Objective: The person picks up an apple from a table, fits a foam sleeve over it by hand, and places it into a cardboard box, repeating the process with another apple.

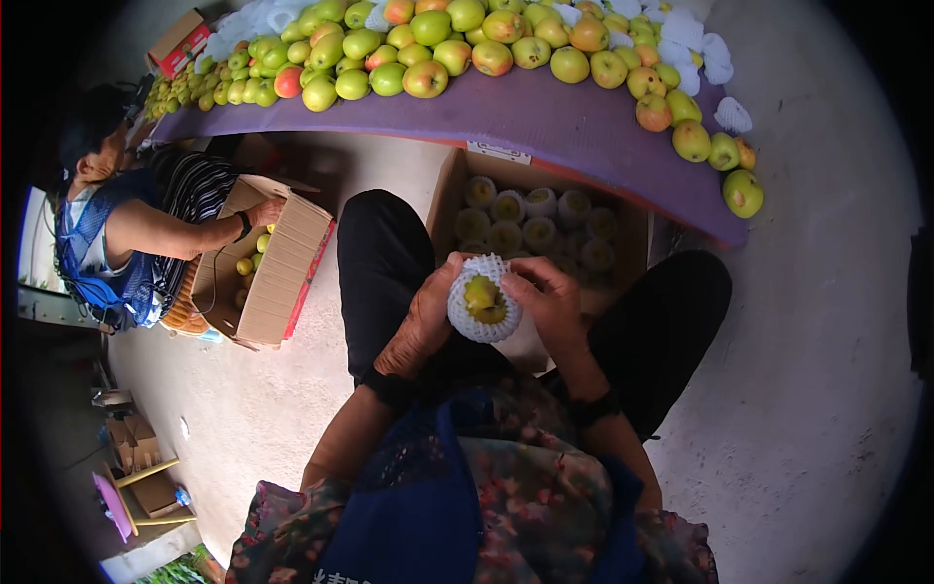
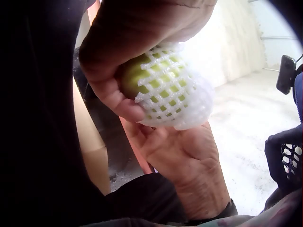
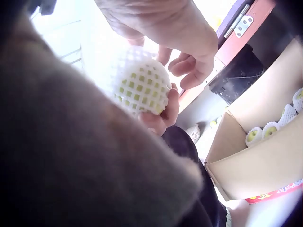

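Observation:
A green apple (image 1: 484,299) sits in a white foam net (image 1: 468,326), with its end showing through the net's opening in the head view. My left hand (image 1: 426,316) grips the netted apple from the left side, its fingers curled under it in the right wrist view. From the right, my right hand (image 1: 551,304) pinches the net's edge between thumb and fingers. Its other fingers (image 3: 191,71) hang bent beside the net. In the left wrist view, the left hand (image 2: 128,52) is above the apple and the right hand (image 2: 182,151) below.
Between my knees stands a cardboard box (image 1: 445,200) of netted apples. A purple-topped table (image 1: 545,117) beyond bears piled apples and loose foam nets (image 1: 681,34). At left, another person (image 1: 146,229) reaches into an open carton (image 1: 302,234) with apples.

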Demonstrator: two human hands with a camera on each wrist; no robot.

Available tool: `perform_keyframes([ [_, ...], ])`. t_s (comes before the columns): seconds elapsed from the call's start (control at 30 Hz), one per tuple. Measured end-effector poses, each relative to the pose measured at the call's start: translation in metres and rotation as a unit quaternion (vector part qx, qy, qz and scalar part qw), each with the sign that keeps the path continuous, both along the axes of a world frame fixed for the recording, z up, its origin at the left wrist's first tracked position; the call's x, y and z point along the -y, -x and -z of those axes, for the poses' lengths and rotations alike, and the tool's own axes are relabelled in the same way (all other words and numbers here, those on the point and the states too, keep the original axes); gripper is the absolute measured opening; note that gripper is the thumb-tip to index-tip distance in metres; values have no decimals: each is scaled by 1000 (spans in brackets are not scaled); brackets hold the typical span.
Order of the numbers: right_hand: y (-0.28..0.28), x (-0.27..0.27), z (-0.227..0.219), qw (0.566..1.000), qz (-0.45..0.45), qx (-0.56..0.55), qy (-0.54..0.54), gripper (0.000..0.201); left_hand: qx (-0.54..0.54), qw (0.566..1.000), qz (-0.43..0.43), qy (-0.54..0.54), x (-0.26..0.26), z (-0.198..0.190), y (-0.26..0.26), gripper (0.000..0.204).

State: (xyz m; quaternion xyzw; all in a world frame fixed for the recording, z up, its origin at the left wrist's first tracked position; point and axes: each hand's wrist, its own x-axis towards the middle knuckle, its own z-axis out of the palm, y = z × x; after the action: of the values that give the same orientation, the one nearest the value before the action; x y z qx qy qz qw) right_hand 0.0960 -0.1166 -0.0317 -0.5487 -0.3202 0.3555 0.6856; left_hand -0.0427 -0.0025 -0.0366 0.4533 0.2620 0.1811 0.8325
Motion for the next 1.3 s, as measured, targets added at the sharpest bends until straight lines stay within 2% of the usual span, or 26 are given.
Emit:
perform_keyframes([
  [0.13,-4,3,-3,998,-26,-55,13,12,-19,1000,18,-16,-1,-3,0,58],
  [0.37,0,2,-6,995,6,-96,-20,8,-10,1000,18,9,3,-11,-4,61],
  [0.53,4,-1,-2,997,63,-7,-54,9,21,998,2,61,0,1,-3,60],
  [0.63,5,4,-8,995,50,-84,1,13,60,989,14,137,-2,4,1,62],
  [0.73,9,3,-10,995,81,-48,14,13,67,979,-12,194,0,4,0,63],
  [0.83,16,-3,-8,988,128,-70,-46,13,90,973,-28,213,4,2,-5,62],
  [0.97,7,3,0,990,49,-127,-41,16,104,972,-25,211,4,-6,-5,63],
  [1.07,2,5,-6,981,-8,-186,-53,21,101,975,-26,196,0,7,-3,67],
  [1.13,0,6,-6,979,-34,-191,-54,22,79,973,-67,206,0,9,-5,67],
  [1.17,1,5,-7,977,-29,-205,-52,21,68,971,-88,211,0,9,-6,68],
  [1.3,2,3,2,963,-29,-259,-73,17,106,963,-58,240,-1,0,-2,70],
])
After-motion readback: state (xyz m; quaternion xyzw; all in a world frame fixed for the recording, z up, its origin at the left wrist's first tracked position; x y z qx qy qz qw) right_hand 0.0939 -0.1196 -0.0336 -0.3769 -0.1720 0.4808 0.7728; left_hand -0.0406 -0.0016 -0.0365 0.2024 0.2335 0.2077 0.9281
